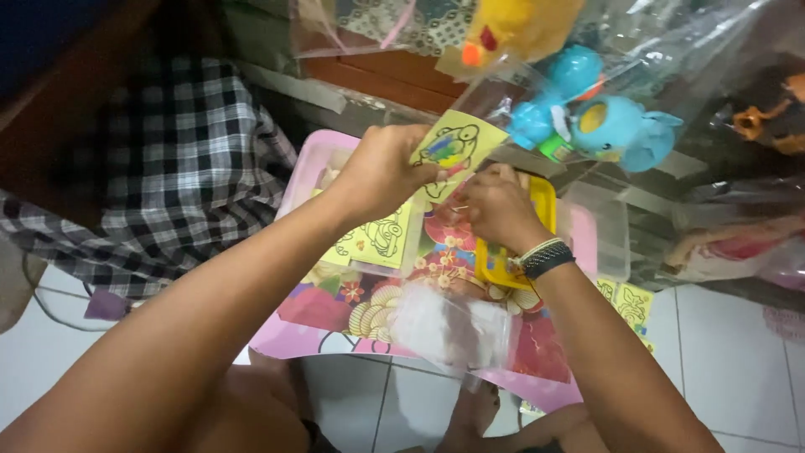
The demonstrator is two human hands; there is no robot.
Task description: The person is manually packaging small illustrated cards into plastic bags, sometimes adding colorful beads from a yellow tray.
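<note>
Your two hands are over a small pink desk with a flowered top [323, 310]. Your left hand [377, 172] is closed around one small yellow card with a coloured cartoon drawing [457, 144], pinching it at its lower left edge and holding it up above the desk. Your right hand [501, 205], with a dark and pale banded bracelet [545, 256] at the wrist, is curled with fingertips together just below that card; whether it grips anything is too small to tell.

Below the raised card lies a stack of more yellow cards with black line drawings [377, 239], and two further yellow cards [629, 304] sit at the right edge of the desk. One yellow plastic tray [545, 201] lies under your right hand. One clear plastic bag of white material [453, 327] rests near the front of the desk.

Hanging above in clear plastic packaging [671, 50] are two blue plastic toy animals [616, 127] and one yellow plush toy [516, 29]. A black-and-white checked cloth [180, 159] is draped at the left. The floor is white tile [738, 369].
</note>
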